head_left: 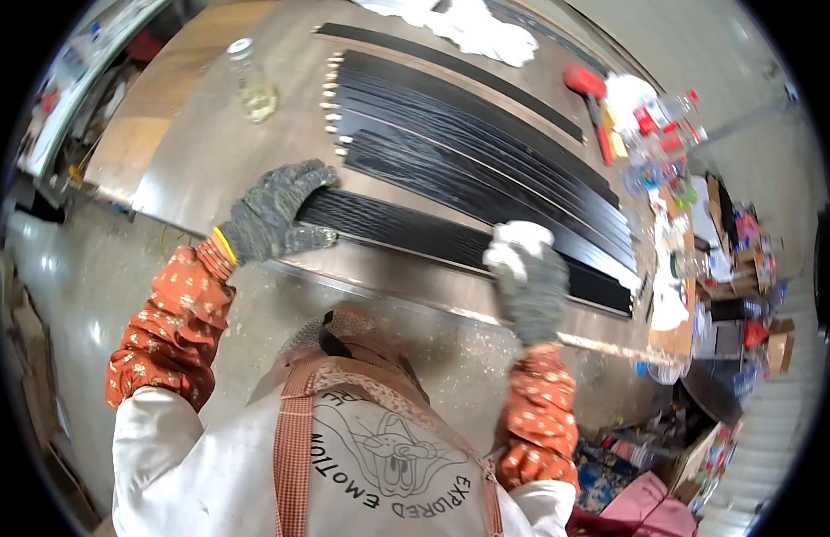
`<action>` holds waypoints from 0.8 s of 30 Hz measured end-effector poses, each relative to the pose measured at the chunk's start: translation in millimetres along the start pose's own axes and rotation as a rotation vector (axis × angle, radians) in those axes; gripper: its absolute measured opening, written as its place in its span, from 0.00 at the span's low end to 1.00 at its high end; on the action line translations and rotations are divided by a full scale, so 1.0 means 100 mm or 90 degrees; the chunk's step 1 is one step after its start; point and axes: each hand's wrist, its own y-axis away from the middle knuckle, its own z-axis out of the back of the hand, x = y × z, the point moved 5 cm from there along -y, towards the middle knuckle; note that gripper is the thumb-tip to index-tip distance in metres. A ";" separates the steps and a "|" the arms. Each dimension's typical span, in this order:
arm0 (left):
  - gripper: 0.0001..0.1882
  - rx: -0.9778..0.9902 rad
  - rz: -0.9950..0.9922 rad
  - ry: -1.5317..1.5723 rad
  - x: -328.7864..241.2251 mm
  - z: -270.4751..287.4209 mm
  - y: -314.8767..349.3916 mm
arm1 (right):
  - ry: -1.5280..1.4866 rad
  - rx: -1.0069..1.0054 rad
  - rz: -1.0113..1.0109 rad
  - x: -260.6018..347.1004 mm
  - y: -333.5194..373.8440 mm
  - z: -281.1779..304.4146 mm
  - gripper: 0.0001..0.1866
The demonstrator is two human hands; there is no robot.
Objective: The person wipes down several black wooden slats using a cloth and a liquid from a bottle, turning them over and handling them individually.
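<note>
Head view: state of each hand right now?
Left hand: holding nearest black board by its left end.
Right hand: closed on white cloth, over that board.

Dark lettering curves around 1 cartoon drawing on the white shirt.

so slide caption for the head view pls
Gloved left hand at one end of a black board, right hand holding a white cloth over it.

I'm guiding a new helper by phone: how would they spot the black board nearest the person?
On the large brown table, find the long, narrow black boards. Pick the one by the near edge, the grey-gloved left hand at its left end and the gloved right hand holding a white cloth over it. Only this board has a hand at its end.
</note>
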 end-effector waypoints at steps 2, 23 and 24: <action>0.37 0.068 0.094 0.270 0.18 -0.05 0.07 | 0.020 0.058 -0.136 -0.62 0.15 0.00 0.20; 0.33 -0.157 0.037 0.355 0.61 -0.37 0.35 | 0.028 0.148 0.268 1.70 -0.80 -0.40 0.21; 0.33 -0.123 0.054 0.387 0.55 -0.31 0.29 | 0.025 0.094 0.118 1.20 -0.59 -0.39 0.17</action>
